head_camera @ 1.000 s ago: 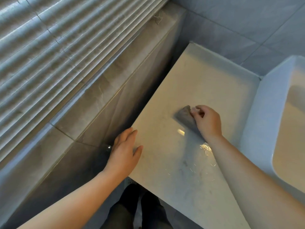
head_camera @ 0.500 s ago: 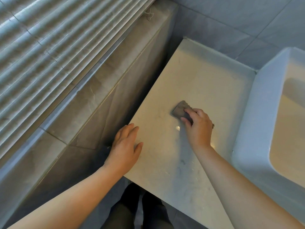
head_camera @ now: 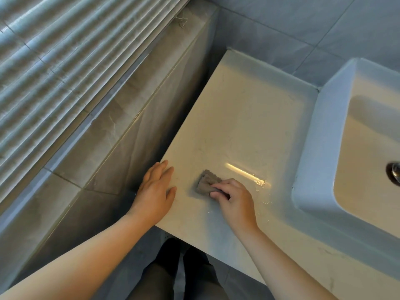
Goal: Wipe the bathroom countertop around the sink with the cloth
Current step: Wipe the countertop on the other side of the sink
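Blinds of pale horizontal slats [head_camera: 54, 61] fill the far left, above a grey stone-look tiled ledge [head_camera: 129, 109] that runs beside the surface. The left hand [head_camera: 155, 191] lies flat, fingers straight, on the near left edge of the pale, glossy marble-patterned surface [head_camera: 249, 118]. Just to its right, the small grey folded cloth [head_camera: 206, 182] sits on the surface, gripped under the curled fingers of the right hand [head_camera: 236, 200], which hides its near part. Further right stands the white rectangular ceramic sink [head_camera: 320, 137], cut off by the frame; only part of its metal drain [head_camera: 395, 174] shows. Grey wall tiles [head_camera: 281, 24] back the far side.
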The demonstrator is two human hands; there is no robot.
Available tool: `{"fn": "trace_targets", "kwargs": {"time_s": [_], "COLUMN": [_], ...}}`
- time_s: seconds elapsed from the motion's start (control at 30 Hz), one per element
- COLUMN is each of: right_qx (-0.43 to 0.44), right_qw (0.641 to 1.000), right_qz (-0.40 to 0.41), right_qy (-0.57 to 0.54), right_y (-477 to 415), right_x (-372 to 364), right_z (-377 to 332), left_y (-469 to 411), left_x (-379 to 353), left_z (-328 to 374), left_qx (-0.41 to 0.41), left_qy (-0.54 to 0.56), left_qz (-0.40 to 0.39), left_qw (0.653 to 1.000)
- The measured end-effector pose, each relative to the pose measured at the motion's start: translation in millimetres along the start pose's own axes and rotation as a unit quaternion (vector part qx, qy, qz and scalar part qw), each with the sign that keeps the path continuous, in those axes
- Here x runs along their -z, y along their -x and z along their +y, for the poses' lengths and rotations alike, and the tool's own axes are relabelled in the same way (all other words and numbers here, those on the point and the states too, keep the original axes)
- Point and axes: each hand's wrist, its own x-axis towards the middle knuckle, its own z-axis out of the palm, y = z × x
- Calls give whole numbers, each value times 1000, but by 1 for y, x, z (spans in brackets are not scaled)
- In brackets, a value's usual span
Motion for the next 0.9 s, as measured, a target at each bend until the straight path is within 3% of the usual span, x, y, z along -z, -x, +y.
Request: {"fn": "trace_targets", "kwargs": {"time_s": [0.13,0.33,0.6,0.9], "right_qx": [-38,-38,-62,-9], "right_qw": [995,986,985,993], "right_qz": [55,162,154,112], "right_qy": [-75,-17,37,24], "right_y": [-3,-52,-67,7], "right_x": [34,81,66,26], "right_z": [-8,24,61,48], "left_y": [2,10,13,15], "left_x": [2,-4,-20,-31], "left_z": [5,25,36,30], "left_qx": [4,-51,-67,-58], "left_qy": [-11,-40,-85,-144], "left_qz": [-8,-6,-41,-46], "left_qw": [1000,998,993,987]}}
